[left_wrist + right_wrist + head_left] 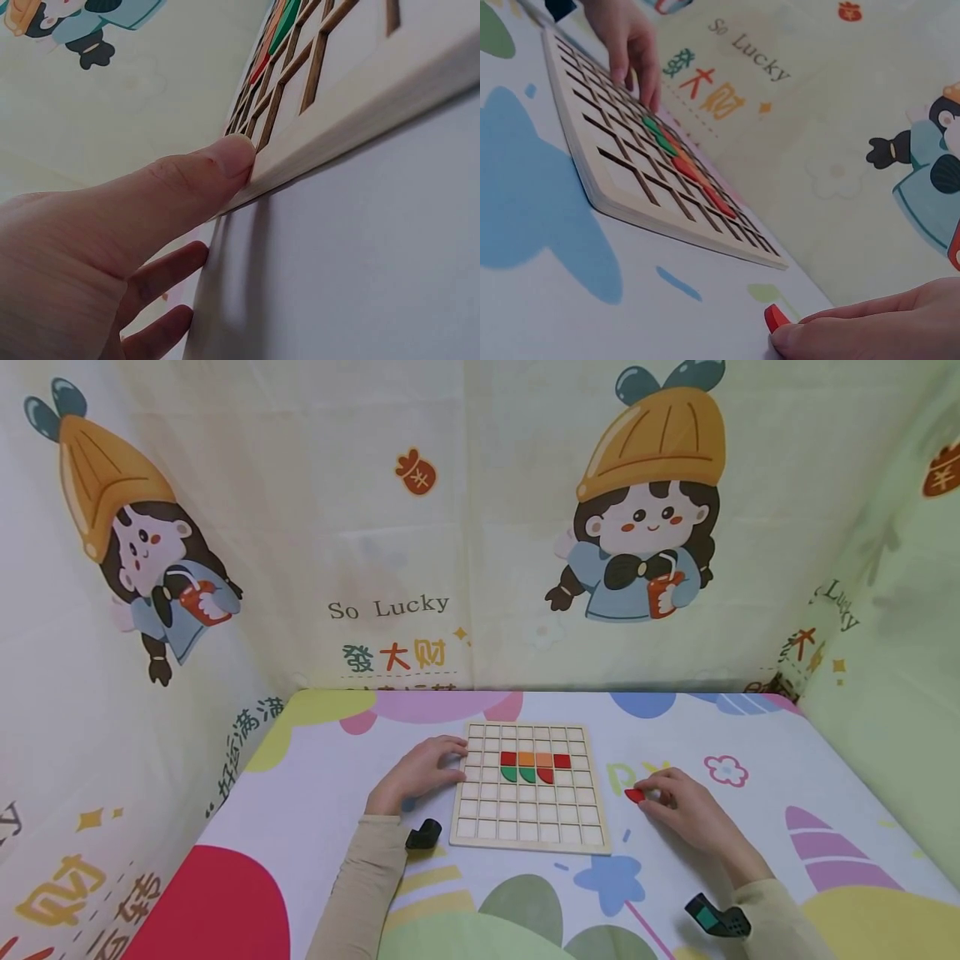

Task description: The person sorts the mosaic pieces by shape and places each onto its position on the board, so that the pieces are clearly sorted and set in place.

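A square wooden grid board (527, 848) lies on the table, holding a row of red and orange squares (527, 759). Directly below that row sit two green quarter-round pieces (518, 774) and one red quarter-round piece (546, 775). My left hand (422, 768) rests at the board's left edge; in the left wrist view its thumb (236, 156) presses the wooden rim, with other fingers spread alongside. Right of the board, my right hand (690, 814) pinches a small red piece (775, 318) between thumb and fingertips, partly covered by them.
The table is covered by a cloth (420, 902) printed with colourful shapes. Pale curtains (510, 643) with cartoon figures hang behind it and at both sides. Each wrist has a black device, one at the left wrist (424, 835) and one at the right (718, 917).
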Demonstrator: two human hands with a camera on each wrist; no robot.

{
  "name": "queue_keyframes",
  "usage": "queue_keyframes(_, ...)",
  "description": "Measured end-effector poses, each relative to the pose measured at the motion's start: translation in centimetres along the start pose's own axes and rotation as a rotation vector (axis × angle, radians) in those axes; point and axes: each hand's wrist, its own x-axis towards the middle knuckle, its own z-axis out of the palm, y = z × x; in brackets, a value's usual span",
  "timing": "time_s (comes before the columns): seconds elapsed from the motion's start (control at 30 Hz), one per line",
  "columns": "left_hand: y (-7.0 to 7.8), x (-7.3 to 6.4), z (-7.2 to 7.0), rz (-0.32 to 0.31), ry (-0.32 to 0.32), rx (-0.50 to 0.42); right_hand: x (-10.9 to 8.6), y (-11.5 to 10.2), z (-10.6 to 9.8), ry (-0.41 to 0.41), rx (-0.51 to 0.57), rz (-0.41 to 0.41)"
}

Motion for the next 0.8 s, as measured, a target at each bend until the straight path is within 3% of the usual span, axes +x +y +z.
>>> queue_keyframes(0.2, 0.1, -0.1, -0.05, -0.004, -0.001, 0.0, -0.1, 0.04, -0.02, 0.01, -0.005, -0.024)
queue_keyframes(0.43, 0.09, -0.25, -0.05, -0.012, -0.003, 0.003, -0.13, -0.07, 0.12, 0.04, -0.02, 0.01)
queue_keyframes(0.8, 0.05, -0.17, 0.03, -0.018, 0.002, 0.003, -0.02, 0.12, 0.2, 0.013, -0.022, -0.005)
